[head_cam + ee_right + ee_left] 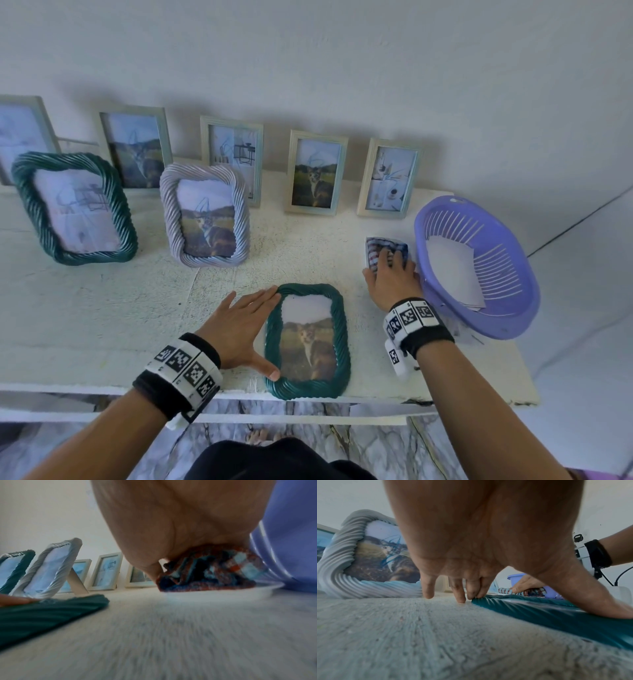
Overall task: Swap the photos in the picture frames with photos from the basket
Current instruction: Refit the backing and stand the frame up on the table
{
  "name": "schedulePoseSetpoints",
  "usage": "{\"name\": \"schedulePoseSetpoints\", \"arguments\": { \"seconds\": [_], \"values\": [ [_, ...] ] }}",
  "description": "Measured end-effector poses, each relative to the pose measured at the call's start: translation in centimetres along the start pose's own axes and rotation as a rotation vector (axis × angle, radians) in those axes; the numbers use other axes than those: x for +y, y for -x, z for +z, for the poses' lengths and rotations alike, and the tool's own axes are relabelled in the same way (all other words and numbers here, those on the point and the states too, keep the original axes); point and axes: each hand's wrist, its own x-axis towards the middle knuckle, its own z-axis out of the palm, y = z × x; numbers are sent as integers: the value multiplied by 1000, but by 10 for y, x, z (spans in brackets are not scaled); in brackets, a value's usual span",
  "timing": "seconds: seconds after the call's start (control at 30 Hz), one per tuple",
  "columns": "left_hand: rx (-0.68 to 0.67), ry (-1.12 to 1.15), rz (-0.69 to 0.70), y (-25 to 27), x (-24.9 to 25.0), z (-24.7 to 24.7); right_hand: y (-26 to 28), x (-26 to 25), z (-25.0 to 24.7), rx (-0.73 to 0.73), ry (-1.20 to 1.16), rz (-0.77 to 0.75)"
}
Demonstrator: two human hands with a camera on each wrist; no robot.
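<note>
Steadying the frame, reaching for a photo

Left hand (pixel 241 329), fingers flat, is bracing the green frame (pixel 308 342) lying flat, long axis 12-to-6; right hand (pixel 390 277), nearer at 2 o'clock, is pressing the curled photo (pixel 376 245) beside the basket (pixel 513 308).

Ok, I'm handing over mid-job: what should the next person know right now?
Left hand: open, fingers and thumb against the left edge of the green frame, which lies flat near the table's front edge with a cat photo showing.
Right hand: open, pressing a striped photo on the table beside the purple basket, which holds white sheets.
Done: cannot tell.
Left: seven frames stand behind; which need swapping is unclear.
</note>
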Motion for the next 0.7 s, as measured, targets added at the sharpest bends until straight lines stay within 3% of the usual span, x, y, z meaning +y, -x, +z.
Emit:
{"name": "schedulePoseSetpoints", "arguments": {
  "seconds": [0.27,0.43,0.6,0.7],
  "values": [
    [0,22,-7,2,4,-3,11,-4,3,-9,-73,-4],
    [35,119,-36,12,11,-2,60,-22,-18,156,-225,-206],
    [136,335,-108,30,29,3,106,-31,-1,-68,-408,-265],
    [195,419,-154,35,42,8,117,-35,14,-81,-460,-248]
  ]
}}
